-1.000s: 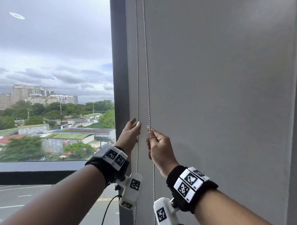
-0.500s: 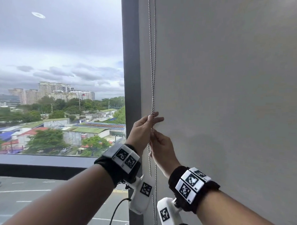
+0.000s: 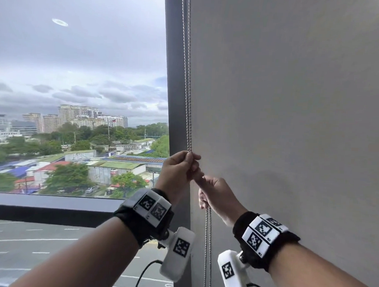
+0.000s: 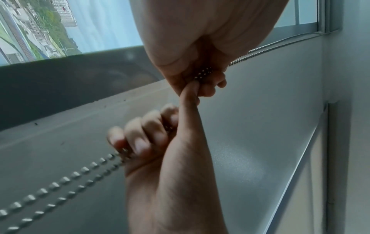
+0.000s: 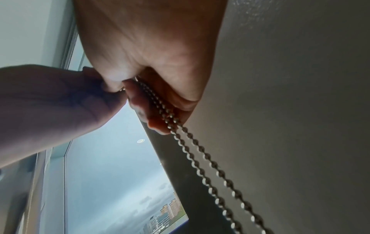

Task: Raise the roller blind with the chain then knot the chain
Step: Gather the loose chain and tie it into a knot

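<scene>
Both strands of the bead chain (image 3: 187, 79) hang straight down the window-side edge of the blind (image 3: 293, 104), pinched by the left hand (image 3: 179, 171) directly above the right hand (image 3: 216, 195), whose curled grip holds them just below.

Each bare forearm carries a black wrist strap (image 3: 138, 225) topped with white blocks printed with black square markers. A white camera housing (image 3: 177, 253) with black cable hangs beneath each wrist.
</scene>
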`<state>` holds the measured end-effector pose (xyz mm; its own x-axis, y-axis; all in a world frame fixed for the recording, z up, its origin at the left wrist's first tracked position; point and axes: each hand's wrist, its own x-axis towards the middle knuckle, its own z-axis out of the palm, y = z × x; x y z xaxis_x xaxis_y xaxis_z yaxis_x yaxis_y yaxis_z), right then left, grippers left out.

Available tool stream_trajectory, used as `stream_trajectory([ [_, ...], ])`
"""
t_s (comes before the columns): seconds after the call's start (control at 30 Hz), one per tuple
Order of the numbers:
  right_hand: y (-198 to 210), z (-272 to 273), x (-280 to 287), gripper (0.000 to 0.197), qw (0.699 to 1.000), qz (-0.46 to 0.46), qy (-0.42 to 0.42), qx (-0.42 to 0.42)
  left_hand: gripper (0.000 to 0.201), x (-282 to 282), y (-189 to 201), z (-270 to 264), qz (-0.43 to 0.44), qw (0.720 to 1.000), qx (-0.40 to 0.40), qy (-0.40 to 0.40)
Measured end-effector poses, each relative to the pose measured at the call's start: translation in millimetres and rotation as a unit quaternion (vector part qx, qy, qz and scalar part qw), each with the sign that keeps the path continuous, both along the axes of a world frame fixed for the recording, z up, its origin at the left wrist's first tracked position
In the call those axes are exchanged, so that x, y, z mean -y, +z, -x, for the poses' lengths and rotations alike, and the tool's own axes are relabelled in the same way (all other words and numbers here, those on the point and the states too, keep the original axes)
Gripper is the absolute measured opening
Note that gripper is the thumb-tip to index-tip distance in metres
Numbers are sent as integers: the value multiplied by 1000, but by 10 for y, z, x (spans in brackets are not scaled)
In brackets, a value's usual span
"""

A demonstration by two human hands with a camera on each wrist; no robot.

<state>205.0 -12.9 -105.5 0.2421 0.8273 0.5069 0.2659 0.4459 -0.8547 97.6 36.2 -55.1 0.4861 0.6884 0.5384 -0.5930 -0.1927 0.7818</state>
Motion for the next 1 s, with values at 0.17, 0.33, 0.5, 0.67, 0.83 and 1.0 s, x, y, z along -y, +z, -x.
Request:
stream_trajectory([
  [0.17, 151, -82, 140, 46, 997, 63, 21, 27, 25, 13, 48, 193, 17, 999, -1, -31],
  [0.33, 420, -81, 320, 41, 994, 102, 32, 17, 29, 53, 84, 313, 25, 999, -5, -31],
  [0.5, 708, -39, 469, 37, 994, 105, 5, -20, 29, 97, 85, 415, 7, 1000, -21, -22],
  [0.67, 1058, 22, 612, 31, 987, 78, 28, -136, 28, 139, 58, 489, -52, 998, -45, 8],
  [0.83, 1427, 117, 709, 31, 983, 53, 41, -170, 24, 301, 89, 508, -117, 989, -84, -2],
  [1.0, 1559, 300, 806, 20, 983, 71, 96, -139, 26, 532, 182, 391, -130, 984, -120, -9],
])
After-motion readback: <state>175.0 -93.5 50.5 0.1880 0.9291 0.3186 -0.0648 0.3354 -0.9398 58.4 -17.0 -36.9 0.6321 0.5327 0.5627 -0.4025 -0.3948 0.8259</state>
